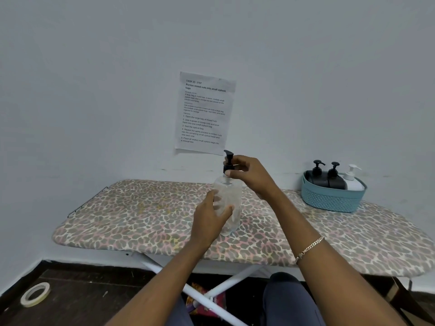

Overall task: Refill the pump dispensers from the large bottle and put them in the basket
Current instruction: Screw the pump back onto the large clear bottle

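Observation:
A large clear bottle (pixel 231 203) with a black pump top (pixel 228 162) stands upright in the middle of the ironing board (pixel 131 212). My left hand (pixel 209 215) wraps around the bottle's body. My right hand (pixel 247 174) pinches the black pump collar at the bottle's neck. At the far right of the board sits a teal basket (pixel 329 200) holding two black pump dispensers (pixel 317 177) (pixel 335 178) and a white pump dispenser (pixel 353 181).
The leopard-print board stands against a white wall with a printed sheet (pixel 204 114) taped above it. A roll of tape (pixel 35 294) lies on the dark floor at the lower left. White board legs (pixel 211 295) cross underneath, near my knees.

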